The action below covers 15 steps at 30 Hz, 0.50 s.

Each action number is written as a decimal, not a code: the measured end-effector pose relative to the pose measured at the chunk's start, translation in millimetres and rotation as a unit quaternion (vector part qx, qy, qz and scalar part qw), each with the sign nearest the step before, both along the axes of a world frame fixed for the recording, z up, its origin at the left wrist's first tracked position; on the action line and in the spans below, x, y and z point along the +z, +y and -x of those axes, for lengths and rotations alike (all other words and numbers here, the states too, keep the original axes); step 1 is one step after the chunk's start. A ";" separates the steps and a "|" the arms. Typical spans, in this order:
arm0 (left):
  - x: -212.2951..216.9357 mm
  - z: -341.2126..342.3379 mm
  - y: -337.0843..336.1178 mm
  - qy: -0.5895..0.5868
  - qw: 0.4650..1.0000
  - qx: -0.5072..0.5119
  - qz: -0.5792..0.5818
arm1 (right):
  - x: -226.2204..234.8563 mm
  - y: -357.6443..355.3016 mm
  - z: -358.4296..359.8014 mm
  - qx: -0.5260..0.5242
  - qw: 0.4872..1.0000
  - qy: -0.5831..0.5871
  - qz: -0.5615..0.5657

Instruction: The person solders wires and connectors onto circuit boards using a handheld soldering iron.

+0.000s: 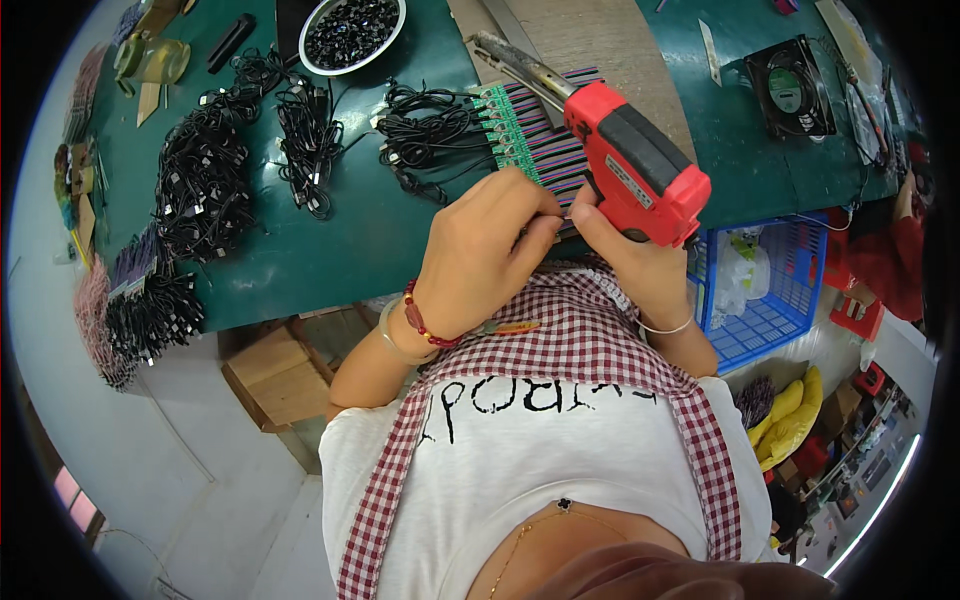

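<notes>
Red-and-black, the soldering gun (640,150) is being gripped by the right hand (645,268), right of the green circuit boards (507,130); at their near end the left hand (485,250) is curling, any pinch hidden.

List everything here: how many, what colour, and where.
Table: one, green, beneath the work
Gun-shaped tool: one, red and black, right of centre
Circuit boards: several, green, row left of the tool
Striped wires: many, mainly pink and black, beside the boards
Cables: many, black, piles left of the boards
Bowl: one, white, table's far side
Small parts: many, black, in the bowl
Flat board: one, brown, far centre
Fan: one, black, table's right side
Basket: one, blue, right, below the tabletop
Carton: at least one, brown, lower left
Apron: one, checked red and white, on the person
Shirt: one, white, under the apron
Left hand: one, bare, by the wires
Right hand: one, bare, by the tool
</notes>
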<state>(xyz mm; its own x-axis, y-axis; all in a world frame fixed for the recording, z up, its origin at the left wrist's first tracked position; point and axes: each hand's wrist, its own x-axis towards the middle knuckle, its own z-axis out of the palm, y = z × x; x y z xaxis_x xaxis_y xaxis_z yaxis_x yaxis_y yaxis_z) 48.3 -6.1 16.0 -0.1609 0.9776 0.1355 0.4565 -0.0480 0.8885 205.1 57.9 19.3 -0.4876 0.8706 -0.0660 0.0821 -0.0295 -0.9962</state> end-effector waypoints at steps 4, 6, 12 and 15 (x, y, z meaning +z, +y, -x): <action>-5.0 -3.6 0.1 0.135 0.984 -0.024 -0.117 | 3.2 -1.3 0.3 0.000 0.999 -0.025 0.023; -4.3 -7.0 -1.7 0.135 0.983 -0.017 -0.122 | -0.4 4.5 3.3 -0.015 0.996 0.043 0.079; 1.4 -8.7 -4.9 -0.043 0.998 0.036 -0.034 | -5.1 10.4 6.8 -0.097 0.964 0.193 0.157; -1.5 -4.6 -4.3 -0.096 0.993 0.061 -0.010 | 2.7 10.6 2.5 -0.094 0.980 0.133 0.119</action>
